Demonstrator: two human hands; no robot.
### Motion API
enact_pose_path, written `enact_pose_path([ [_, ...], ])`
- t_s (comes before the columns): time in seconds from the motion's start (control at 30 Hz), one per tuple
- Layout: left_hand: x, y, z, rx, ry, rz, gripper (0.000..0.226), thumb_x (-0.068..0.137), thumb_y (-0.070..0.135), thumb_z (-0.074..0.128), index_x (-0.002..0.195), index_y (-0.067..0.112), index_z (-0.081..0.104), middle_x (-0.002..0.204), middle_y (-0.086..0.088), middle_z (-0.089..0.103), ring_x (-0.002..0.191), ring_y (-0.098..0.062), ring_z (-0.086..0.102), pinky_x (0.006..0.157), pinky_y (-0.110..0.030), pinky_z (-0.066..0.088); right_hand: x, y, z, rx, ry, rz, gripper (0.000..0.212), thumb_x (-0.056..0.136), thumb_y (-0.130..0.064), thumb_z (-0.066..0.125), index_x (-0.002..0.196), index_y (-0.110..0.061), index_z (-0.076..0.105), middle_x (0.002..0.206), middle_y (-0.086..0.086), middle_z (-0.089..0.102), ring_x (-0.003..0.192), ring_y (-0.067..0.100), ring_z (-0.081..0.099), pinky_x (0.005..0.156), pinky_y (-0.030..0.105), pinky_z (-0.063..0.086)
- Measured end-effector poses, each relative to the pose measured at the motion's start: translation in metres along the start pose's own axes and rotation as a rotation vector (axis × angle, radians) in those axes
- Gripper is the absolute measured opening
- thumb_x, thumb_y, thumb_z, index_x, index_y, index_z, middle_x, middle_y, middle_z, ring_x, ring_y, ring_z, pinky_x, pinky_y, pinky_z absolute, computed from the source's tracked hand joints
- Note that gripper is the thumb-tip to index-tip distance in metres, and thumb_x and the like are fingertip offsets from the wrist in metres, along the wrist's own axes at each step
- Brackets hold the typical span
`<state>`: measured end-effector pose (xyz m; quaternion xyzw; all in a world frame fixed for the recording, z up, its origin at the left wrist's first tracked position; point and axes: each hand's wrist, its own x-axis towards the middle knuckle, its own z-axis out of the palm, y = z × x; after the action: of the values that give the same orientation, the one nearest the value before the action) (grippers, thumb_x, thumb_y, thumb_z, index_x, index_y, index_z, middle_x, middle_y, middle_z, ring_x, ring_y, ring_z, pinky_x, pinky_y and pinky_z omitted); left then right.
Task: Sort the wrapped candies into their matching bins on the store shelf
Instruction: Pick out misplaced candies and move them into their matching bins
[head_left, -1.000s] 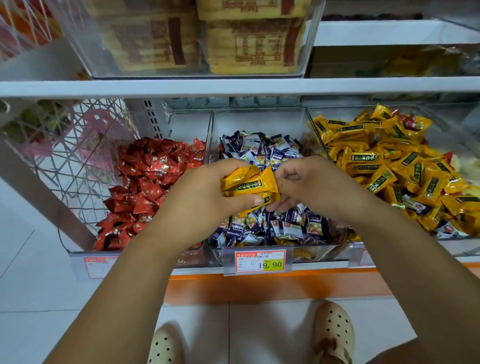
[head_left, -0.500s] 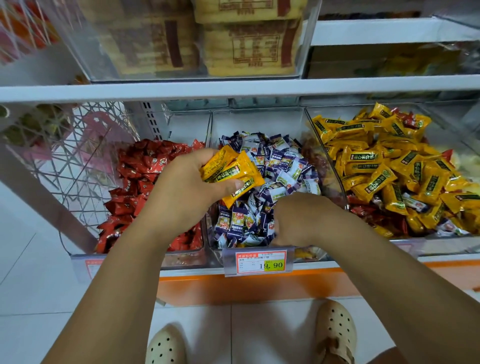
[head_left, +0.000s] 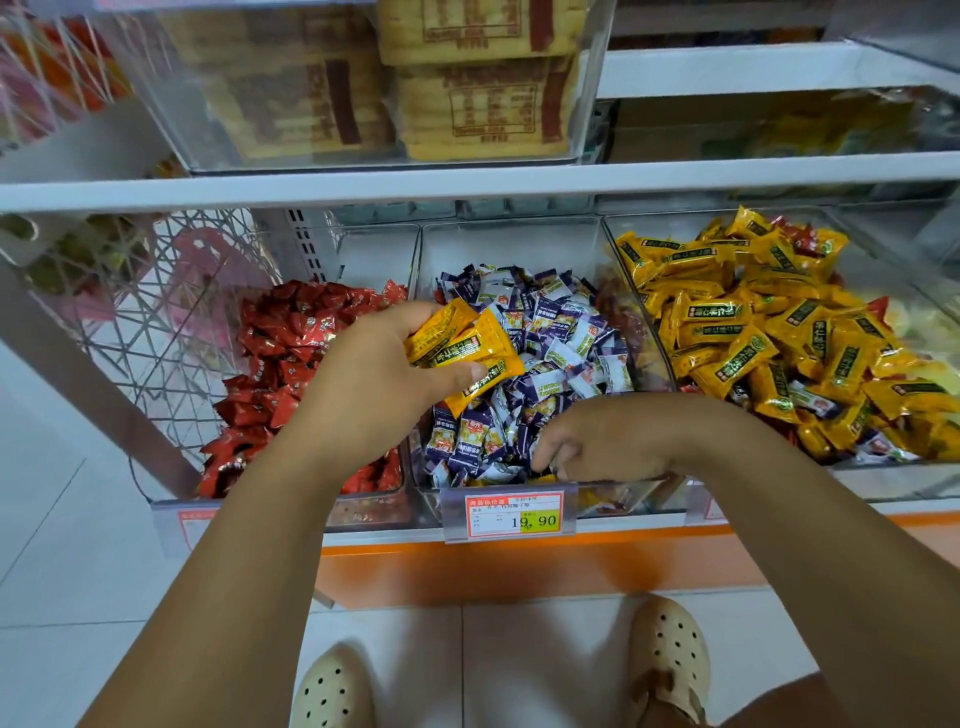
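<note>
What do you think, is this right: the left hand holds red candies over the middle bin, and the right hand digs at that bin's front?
Not quite. The head view shows the left hand holding yellow candies, not red ones, over the middle bin; the right hand does dig at its front.

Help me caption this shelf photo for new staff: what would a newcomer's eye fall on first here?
First, the left hand gripping a bunch of yellow-orange wrapped candies above the purple-and-white wrapped candies in the middle clear plastic bin. Next, the right hand reaches into that bin's front, fingers curled down among the wrappers. Flanking them, red wrapped candies lie to the left and a heap of yellow wrapped candies to the right.
</note>
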<state>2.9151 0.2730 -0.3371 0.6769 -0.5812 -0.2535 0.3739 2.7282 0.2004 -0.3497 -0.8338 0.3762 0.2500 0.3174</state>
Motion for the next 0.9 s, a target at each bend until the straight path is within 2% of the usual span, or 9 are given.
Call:
enact_pose_path([
  [0.07,0.000,0.001,0.001,0.013,-0.005,-0.001,0.018,0.080,0.028,0.076,0.096,0.028,0.069,0.079,0.007,0.070,0.066,-0.005,0.062,0.059,-0.014,0.044,0.000,0.002,-0.003,0.019,-0.032,-0.017,0.036,0.101,-0.015,0.046,0.135,-0.022,0.053,0.132,0.001,0.057,0.119,0.022,0.054,0.101,0.036,0.045],
  [0.27,0.001,0.003,-0.001,0.025,-0.014,-0.014,0.016,0.081,0.029,0.075,0.096,0.028,0.069,0.082,0.006,0.071,0.073,-0.009,0.064,0.070,-0.025,0.050,0.002,0.008,-0.001,0.209,-0.009,-0.056,0.034,0.098,-0.029,0.053,0.131,-0.027,0.053,0.124,-0.006,0.057,0.112,0.017,0.058,0.102,0.035,0.045],
  [0.4,0.003,0.003,0.001,0.004,0.050,0.001,0.012,0.082,0.030,0.073,0.093,0.027,0.069,0.072,0.010,0.068,0.059,-0.001,0.057,0.052,-0.010,0.039,-0.001,0.008,0.002,0.677,0.319,-0.053,0.037,0.100,-0.033,0.047,0.134,-0.019,0.047,0.115,-0.008,0.058,0.092,0.013,0.064,0.079,0.026,0.052],
  [0.5,0.005,0.009,0.010,-0.100,0.089,-0.025,0.008,0.085,0.028,0.070,0.092,0.025,0.067,0.057,0.019,0.060,0.046,0.003,0.050,0.043,-0.007,0.034,-0.004,0.003,0.001,1.317,0.474,-0.177,0.030,0.102,-0.025,0.044,0.127,-0.010,0.049,0.113,0.013,0.062,0.089,0.025,0.070,0.076,0.038,0.059],
  [0.57,0.008,0.018,0.023,-0.168,0.078,-0.029,0.008,0.087,0.025,0.068,0.095,0.023,0.066,0.058,0.019,0.062,0.047,0.004,0.052,0.042,-0.009,0.038,-0.006,-0.002,0.004,1.529,0.486,-0.280,0.033,0.100,-0.027,0.048,0.129,-0.012,0.050,0.124,0.015,0.058,0.080,0.024,0.069,0.068,0.040,0.059],
  [0.67,0.011,0.039,0.050,-0.243,0.006,-0.008,0.007,0.093,0.024,0.060,0.098,0.026,0.064,0.071,0.012,0.069,0.052,-0.001,0.057,0.049,-0.017,0.046,-0.014,0.006,0.011,1.418,0.664,-0.324,0.035,0.093,-0.027,0.060,0.125,-0.013,0.055,0.116,0.007,0.062,0.070,0.017,0.063,0.055,0.028,0.051],
  [0.77,0.016,0.068,0.074,-0.367,-0.120,-0.023,0.013,0.098,0.024,0.051,0.106,0.025,0.061,0.084,-0.002,0.071,0.063,-0.017,0.063,0.058,-0.027,0.053,-0.034,0.030,0.007,1.300,0.932,-0.298,0.010,0.092,-0.021,0.062,0.101,-0.017,0.062,0.091,0.005,0.069,0.071,0.025,0.062,0.055,0.030,0.048],
  [0.8,0.021,0.077,0.082,-0.375,-0.144,-0.015,0.014,0.099,0.024,0.050,0.107,0.028,0.061,0.088,-0.004,0.070,0.067,-0.020,0.064,0.058,-0.029,0.054,-0.041,0.043,0.003,1.217,1.046,-0.264,0.005,0.093,-0.022,0.061,0.094,-0.017,0.060,0.085,0.005,0.066,0.072,0.023,0.060,0.057,0.030,0.048],
  [0.9,0.051,0.098,0.110,-0.103,-0.081,0.140,0.014,0.098,0.023,0.050,0.092,0.033,0.059,0.088,-0.002,0.067,0.076,-0.017,0.064,0.062,-0.027,0.047,-0.061,0.089,-0.012,0.709,1.391,-0.037,0.028,0.094,-0.026,0.059,0.074,-0.020,0.039,0.063,-0.004,0.039,0.054,0.008,0.038,0.051,0.015,0.032],
])
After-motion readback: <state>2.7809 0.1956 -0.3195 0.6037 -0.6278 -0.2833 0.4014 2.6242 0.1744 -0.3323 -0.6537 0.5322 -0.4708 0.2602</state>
